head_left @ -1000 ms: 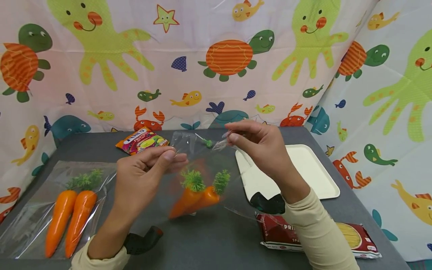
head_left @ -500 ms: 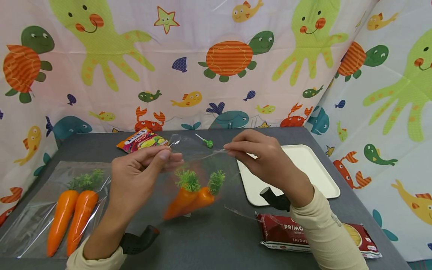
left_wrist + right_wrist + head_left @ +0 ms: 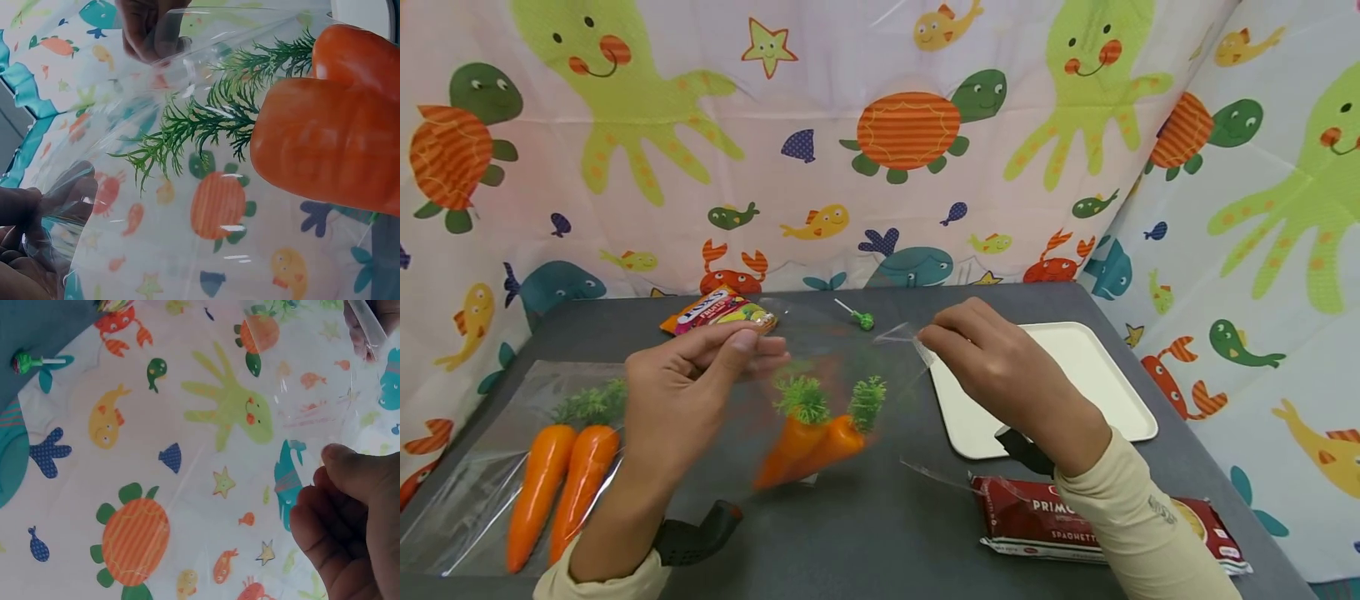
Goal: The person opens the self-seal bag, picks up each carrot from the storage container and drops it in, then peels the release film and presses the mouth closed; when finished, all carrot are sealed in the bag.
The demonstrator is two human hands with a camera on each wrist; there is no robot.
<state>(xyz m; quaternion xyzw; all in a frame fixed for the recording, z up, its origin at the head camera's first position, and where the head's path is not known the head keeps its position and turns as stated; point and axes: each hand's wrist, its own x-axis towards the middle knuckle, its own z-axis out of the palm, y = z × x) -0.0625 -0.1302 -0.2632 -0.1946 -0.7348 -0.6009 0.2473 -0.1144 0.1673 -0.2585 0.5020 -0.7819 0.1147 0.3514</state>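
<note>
A clear plastic bag [image 3: 898, 333] hangs above the table between my hands, with two orange carrots [image 3: 812, 450] tilted inside it. Their green tops [image 3: 206, 125] point toward the bag's upper edge. My left hand [image 3: 681, 392] pinches the bag's upper left edge between thumb and fingers. At the upper right corner, my right hand [image 3: 1011, 379] grips the film with its fingertips. In the left wrist view the bag's film [image 3: 181, 56] spans from one hand to the other. Another clear bag [image 3: 463, 508] with two carrots [image 3: 546, 492] lies flat on the left, partly behind my left forearm.
A cream tray [image 3: 1093, 375] lies at the right, behind my right hand. In front of it is a red spaghetti packet [image 3: 1037, 517], partly covered by my right sleeve. Fox's candy bag [image 3: 718, 310] and a green lollipop [image 3: 865, 320] lie at the back, before a printed curtain [image 3: 820, 100].
My left hand has moved left and the right hand slightly right and down, widening the distance between them. The bag with its carrots has shifted left.
</note>
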